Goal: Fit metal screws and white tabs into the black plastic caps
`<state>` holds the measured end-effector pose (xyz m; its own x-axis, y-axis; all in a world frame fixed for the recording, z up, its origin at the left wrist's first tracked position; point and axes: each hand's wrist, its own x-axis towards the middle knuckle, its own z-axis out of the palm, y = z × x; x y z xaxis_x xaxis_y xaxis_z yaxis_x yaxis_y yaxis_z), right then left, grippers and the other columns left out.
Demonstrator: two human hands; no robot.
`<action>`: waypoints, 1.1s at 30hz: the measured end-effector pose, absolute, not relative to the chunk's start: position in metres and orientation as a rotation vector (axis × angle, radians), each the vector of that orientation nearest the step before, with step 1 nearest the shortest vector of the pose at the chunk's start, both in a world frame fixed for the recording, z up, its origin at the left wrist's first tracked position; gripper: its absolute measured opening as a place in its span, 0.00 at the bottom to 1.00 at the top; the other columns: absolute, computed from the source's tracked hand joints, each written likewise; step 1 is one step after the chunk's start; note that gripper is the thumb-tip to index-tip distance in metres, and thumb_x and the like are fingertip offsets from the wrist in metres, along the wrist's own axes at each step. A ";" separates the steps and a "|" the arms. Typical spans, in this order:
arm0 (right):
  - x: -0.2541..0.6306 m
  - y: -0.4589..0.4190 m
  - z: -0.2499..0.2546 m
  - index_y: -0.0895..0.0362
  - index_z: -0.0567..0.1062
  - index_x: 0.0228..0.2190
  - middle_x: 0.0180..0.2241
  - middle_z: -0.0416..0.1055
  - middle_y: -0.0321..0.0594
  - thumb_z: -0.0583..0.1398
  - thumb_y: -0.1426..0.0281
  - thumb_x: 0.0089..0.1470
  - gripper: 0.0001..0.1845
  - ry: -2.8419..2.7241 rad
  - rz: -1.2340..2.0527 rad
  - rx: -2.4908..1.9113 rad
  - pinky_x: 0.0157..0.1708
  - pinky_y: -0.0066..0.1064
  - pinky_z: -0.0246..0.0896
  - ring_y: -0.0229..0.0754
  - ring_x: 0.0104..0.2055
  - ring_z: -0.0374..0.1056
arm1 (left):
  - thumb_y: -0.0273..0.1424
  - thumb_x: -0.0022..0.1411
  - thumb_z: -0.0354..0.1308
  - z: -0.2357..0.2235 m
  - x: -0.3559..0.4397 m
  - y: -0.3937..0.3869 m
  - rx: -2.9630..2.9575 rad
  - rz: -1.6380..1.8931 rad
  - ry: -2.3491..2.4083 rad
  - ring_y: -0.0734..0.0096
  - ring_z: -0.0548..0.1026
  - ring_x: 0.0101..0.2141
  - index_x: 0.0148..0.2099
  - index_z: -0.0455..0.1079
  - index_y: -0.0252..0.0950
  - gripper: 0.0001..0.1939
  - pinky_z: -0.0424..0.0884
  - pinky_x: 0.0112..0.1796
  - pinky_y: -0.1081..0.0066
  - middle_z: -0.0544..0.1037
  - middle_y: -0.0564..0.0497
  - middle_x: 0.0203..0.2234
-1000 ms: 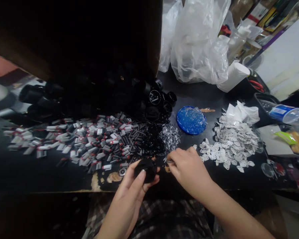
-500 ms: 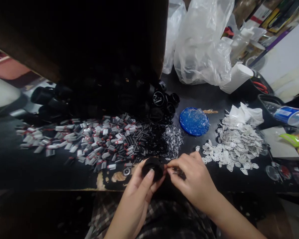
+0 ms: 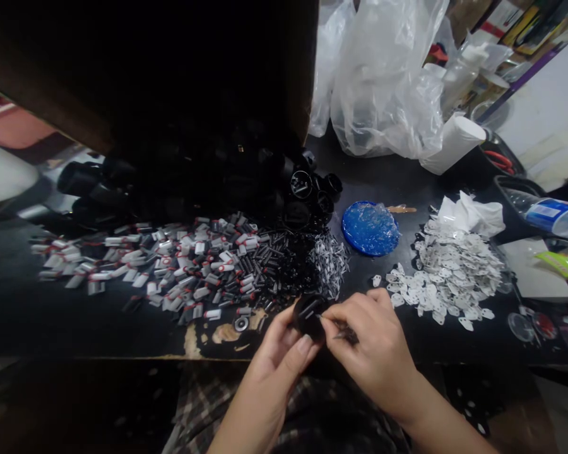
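Observation:
My left hand [image 3: 284,366] is closed round a round black plastic cap-like part [image 3: 308,315], its slotted face turned up toward me. Against the right rim of this part, my right hand [image 3: 366,343] pinches something small between thumb and forefinger. Several tiny dark pieces [image 3: 346,333] show inside the right hand's curled fingers; their kind is too small to make out. Just beyond both hands lie a heap of small metal pins or strips [image 3: 329,263] and a pile of small black parts [image 3: 293,265]. Dark springs [image 3: 262,258] lie left of those.
Grey cylinders with red rings [image 3: 170,265] spread over the left of the black table [image 3: 76,328]. A blue lid with clear grease [image 3: 372,228] sits mid-right, beside a pile of white metal plates [image 3: 454,277]. Black housings [image 3: 303,186] stand before a large dark box [image 3: 146,75]. Plastic bags [image 3: 383,88] stand behind.
The left hand has moved slightly right and tilted the black part, so its slotted face now shows. The right hand's fingertips stay at its rim.

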<state>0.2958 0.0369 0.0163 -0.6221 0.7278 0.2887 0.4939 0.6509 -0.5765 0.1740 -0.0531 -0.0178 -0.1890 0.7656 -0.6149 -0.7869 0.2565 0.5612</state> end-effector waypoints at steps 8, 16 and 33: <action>0.297 0.040 0.013 0.59 0.73 0.29 0.24 0.69 0.35 0.57 0.76 0.58 0.07 -2.472 0.561 -0.867 0.36 0.36 0.47 0.37 0.27 0.61 | 0.34 0.58 0.64 -0.031 0.171 -0.052 0.256 1.340 1.173 0.68 0.75 0.47 0.49 0.73 0.49 0.16 0.69 0.49 0.72 0.79 0.56 0.40; 0.305 0.038 0.008 0.59 0.71 0.27 0.24 0.67 0.35 0.55 0.74 0.59 0.10 -2.579 0.515 -0.873 0.36 0.35 0.46 0.37 0.28 0.59 | 0.35 0.56 0.65 -0.035 0.158 -0.044 0.374 1.188 1.090 0.59 0.77 0.46 0.48 0.74 0.43 0.15 0.72 0.48 0.64 0.81 0.49 0.42; 0.311 0.035 0.012 0.59 0.73 0.29 0.24 0.69 0.36 0.55 0.76 0.59 0.08 -2.496 0.572 -0.864 0.36 0.35 0.46 0.37 0.28 0.61 | 0.34 0.60 0.62 -0.019 0.161 -0.042 0.254 1.221 1.037 0.59 0.77 0.45 0.48 0.74 0.40 0.13 0.73 0.47 0.63 0.81 0.47 0.43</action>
<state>0.3106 0.0355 0.0123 -0.7106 0.6525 0.2633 0.4725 0.7198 -0.5085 0.1605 -0.0423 -0.0186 -0.0252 0.8569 -0.5148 -0.6466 0.3787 0.6621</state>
